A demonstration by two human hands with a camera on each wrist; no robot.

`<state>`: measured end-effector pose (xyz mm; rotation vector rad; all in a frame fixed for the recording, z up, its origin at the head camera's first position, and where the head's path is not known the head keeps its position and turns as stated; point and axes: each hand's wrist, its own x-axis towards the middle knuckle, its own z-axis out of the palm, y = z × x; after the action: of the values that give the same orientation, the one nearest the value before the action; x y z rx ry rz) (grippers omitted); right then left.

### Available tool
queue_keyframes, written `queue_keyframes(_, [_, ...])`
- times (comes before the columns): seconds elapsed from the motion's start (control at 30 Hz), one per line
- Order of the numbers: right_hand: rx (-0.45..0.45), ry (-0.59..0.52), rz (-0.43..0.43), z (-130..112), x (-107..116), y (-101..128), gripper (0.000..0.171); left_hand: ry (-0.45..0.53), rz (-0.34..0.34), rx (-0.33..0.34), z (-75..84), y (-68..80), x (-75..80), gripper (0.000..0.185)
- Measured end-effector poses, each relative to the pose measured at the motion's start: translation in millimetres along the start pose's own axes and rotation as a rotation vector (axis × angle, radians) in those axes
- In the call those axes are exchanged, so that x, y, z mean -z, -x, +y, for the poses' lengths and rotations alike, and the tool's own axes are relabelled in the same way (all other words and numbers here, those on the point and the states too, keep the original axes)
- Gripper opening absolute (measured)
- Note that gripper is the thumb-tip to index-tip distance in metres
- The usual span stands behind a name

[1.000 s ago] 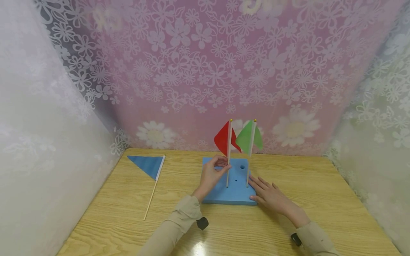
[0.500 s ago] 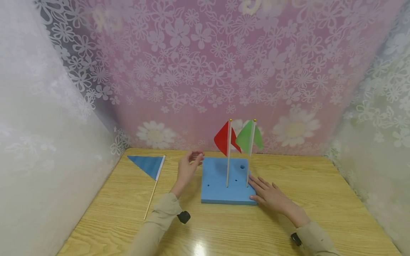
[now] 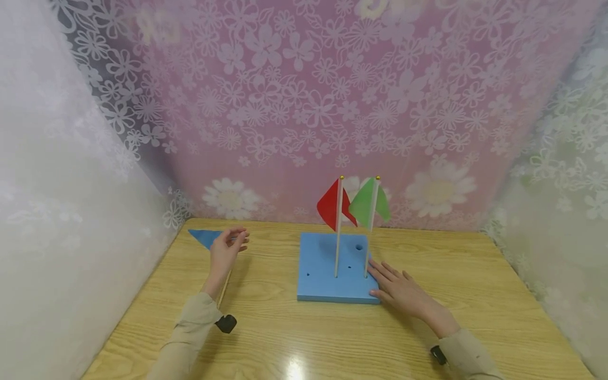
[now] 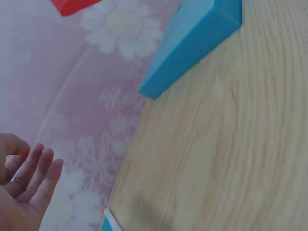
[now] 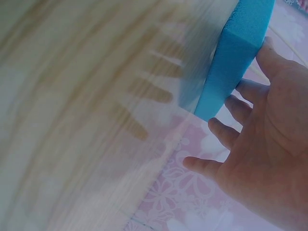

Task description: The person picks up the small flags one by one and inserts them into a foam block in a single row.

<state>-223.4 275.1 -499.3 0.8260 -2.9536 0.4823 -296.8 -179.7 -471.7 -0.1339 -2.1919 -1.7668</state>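
My left hand (image 3: 227, 253) is over the blue triangular flag (image 3: 201, 237), its fingers loosely bent around nothing. It hides much of the flag and part of its wooden stick (image 3: 225, 287). In the left wrist view, a corner of that flag shows below the fingers (image 4: 45, 185), apart from them. With straight, spread fingers, my right hand (image 3: 401, 293) rests against the right edge of a flat blue foam block (image 3: 323, 291). A red flag (image 3: 329, 207) and a green flag (image 3: 363, 205) stand upright on sticks in the block's holes.
A small hole (image 3: 307, 274) shows at the block's left, another (image 3: 349, 267) between the two sticks, and a larger hole (image 3: 359, 247) near its back right. Flowered cloth (image 3: 304, 105) hangs behind and beside the wooden table (image 3: 266, 338).
My left hand has let go of the red flag's stick and moved left, off the block, to over the blue flag. The right hand stays at the block's edge.
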Motion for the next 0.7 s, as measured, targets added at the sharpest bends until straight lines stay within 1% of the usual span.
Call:
queue_keyframes(0.1, [-0.006, 0.005, -0.009, -2, 1, -1, 0.065, -0.051, -0.008, 0.064, -6.1, 3.1, 17.1, 0.026])
queue_keyframes(0.2, [-0.010, 0.012, -0.010, -3, 2, 0, 0.064, -0.126, -0.026, 0.130, -11.9, 5.4, 29.9, 0.025])
queue_keyframes(0.27, [-0.008, 0.017, -0.003, -3, 2, 0, 0.064, -0.170, -0.043, 0.168, -15.1, 6.7, 36.2, 0.025])
queue_keyframes(0.33, [-0.008, 0.022, 0.000, -3, 2, 0, 0.064, -0.219, -0.061, 0.191, -18.4, 8.1, 41.5, 0.026])
queue_keyframes(0.4, [-0.013, 0.026, -0.005, -2, 2, 0, 0.065, -0.246, -0.079, 0.224, -21.3, 9.8, 45.3, 0.025])
queue_keyframes(0.53, [-0.012, 0.043, -0.011, -1, 2, -1, 0.064, -0.308, -0.120, 0.263, -26.2, 14.7, 51.3, 0.023])
queue_keyframes(0.7, [-0.012, 0.029, -0.011, -1, 1, -1, 0.065, -0.427, -0.156, 0.251, -28.5, 22.7, 56.3, 0.019])
